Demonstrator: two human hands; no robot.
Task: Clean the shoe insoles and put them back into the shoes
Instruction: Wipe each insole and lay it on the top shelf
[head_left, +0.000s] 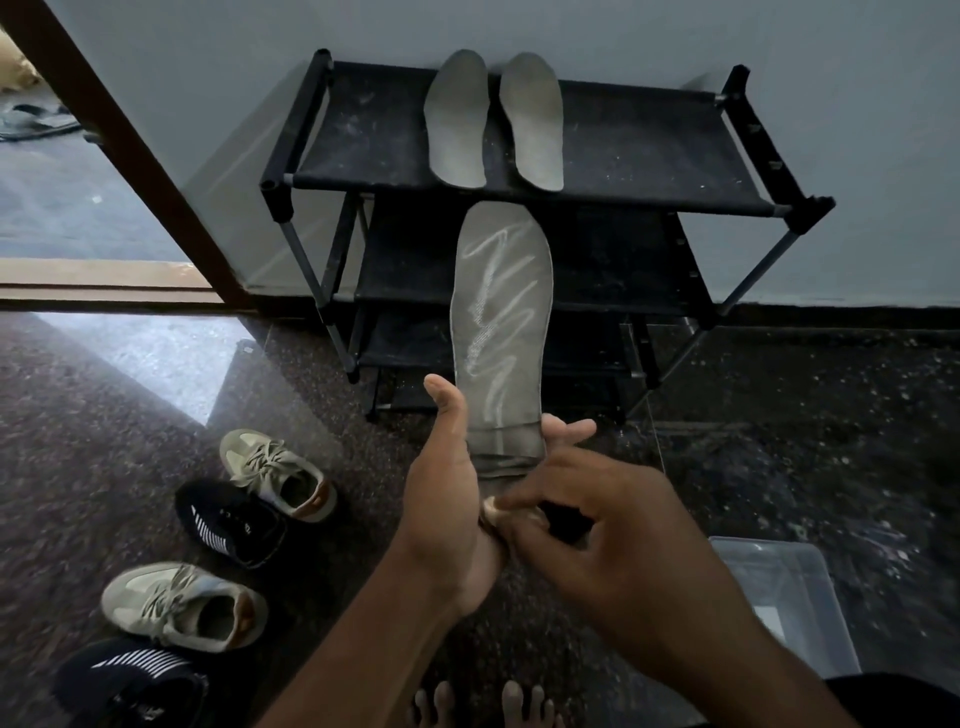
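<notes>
The light is dim and grey-blue. Daylight enters through the doorway (62, 197) at ten o'clock and lays a pale sheen on the polished floor (156, 358) at nine o'clock. The rack (623, 171) at twelve o'clock is dark, its lower shelves lost in shadow. At the centre the insole (498, 312) is sharp, its pale streaks crisp, as is the left hand (447, 483) gripping it. The right hand (613, 525) at five o'clock is smeared by motion blur, and the dark thing (563, 519) in its fingers is too soft to name. Wide-angle bending tilts the door frame (130, 150) at eleven o'clock. The clear box (779, 587) at four o'clock is hazy.
</notes>
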